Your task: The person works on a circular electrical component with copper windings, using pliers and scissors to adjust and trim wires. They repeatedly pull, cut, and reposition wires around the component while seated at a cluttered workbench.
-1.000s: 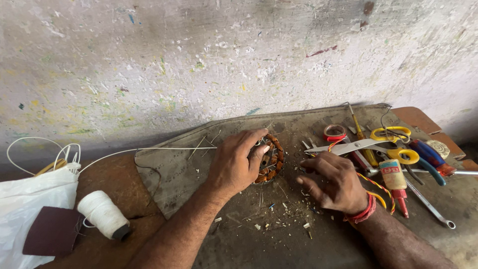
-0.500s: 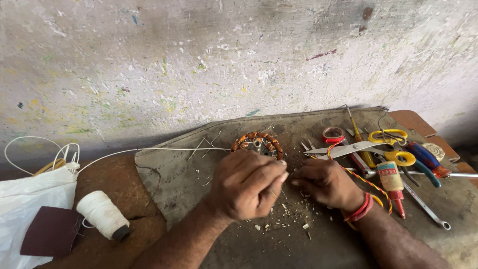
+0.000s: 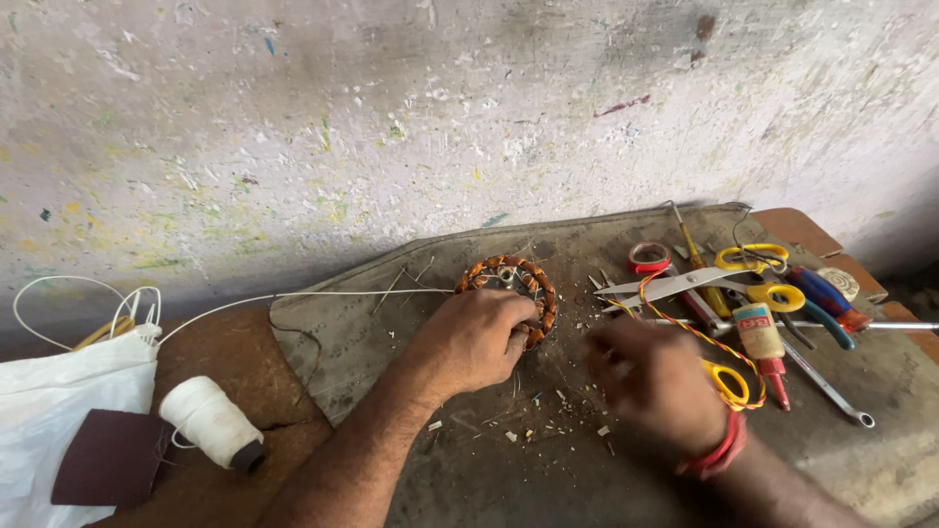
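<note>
We see the left hand (image 3: pixel 474 342) curled over the near edge of the copper-wound stator ring (image 3: pixel 511 290), fingers pressed onto its windings. The ring lies flat on the grey mat (image 3: pixel 391 323) on the counter (image 3: pixel 230 357), near the wall. Right hand (image 3: pixel 657 386) is motion-blurred just right of the ring, not touching it; we can't tell whether its fingers are spread or closed. Red band on that wrist. Tool pile sits right of the ring: yellow-handled scissors (image 3: pixel 751 258), red tape roll (image 3: pixel 649 257), glue bottle (image 3: pixel 759 332), wrench (image 3: pixel 827 385). Far left: white thread spool (image 3: pixel 210 422), white bag (image 3: pixel 59 411), a white cord (image 3: pixel 293 295) running toward the ring. Small debris scattered on the mat between the hands.
</note>
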